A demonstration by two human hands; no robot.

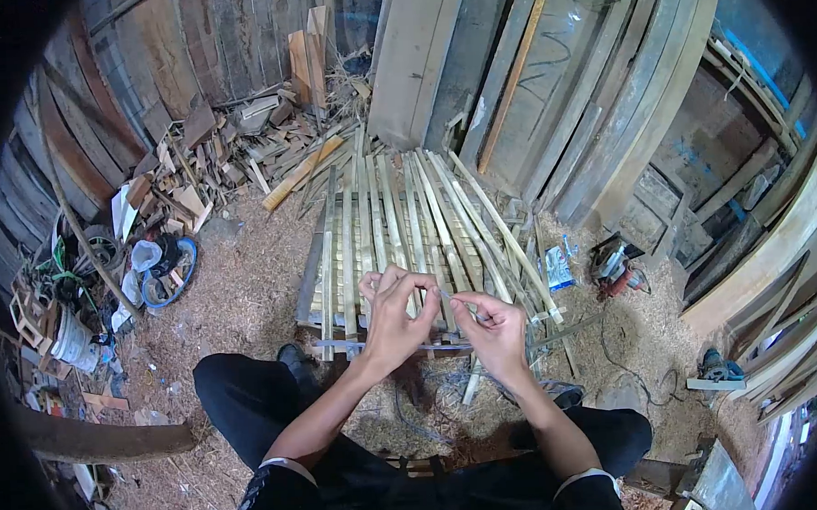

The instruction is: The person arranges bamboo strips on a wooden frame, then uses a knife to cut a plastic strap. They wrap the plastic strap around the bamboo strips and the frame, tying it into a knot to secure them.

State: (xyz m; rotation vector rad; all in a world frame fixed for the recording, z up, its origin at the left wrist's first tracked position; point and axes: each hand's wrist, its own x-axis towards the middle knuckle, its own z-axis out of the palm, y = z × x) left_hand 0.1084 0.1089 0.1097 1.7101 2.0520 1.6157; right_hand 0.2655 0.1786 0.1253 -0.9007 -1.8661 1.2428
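My left hand point(398, 317) is closed in a pinch, thumb against forefinger, over the near half of a rack of slats. Close beside it, my right hand point(496, 331) pinches too, its fingertips almost meeting the left ones. Something small, thin and pale shows between the fingertips, too fine to name. Below both hands lie long, narrow wooden or bamboo slats point(377, 215), fanned lengthwise over a pale ribbed layer. A thin bluish strip point(341, 343) crosses the slats' near ends, partly hidden by my left wrist.
Offcuts point(239, 126) are heaped at the back left. A blue basin point(184, 281) and a white bucket point(73, 341) stand left. On the right are a blue-white packet point(559, 263), a red power tool point(621, 280) and a cable point(637, 382) on the shavings. Tall boards point(414, 63) lean behind.
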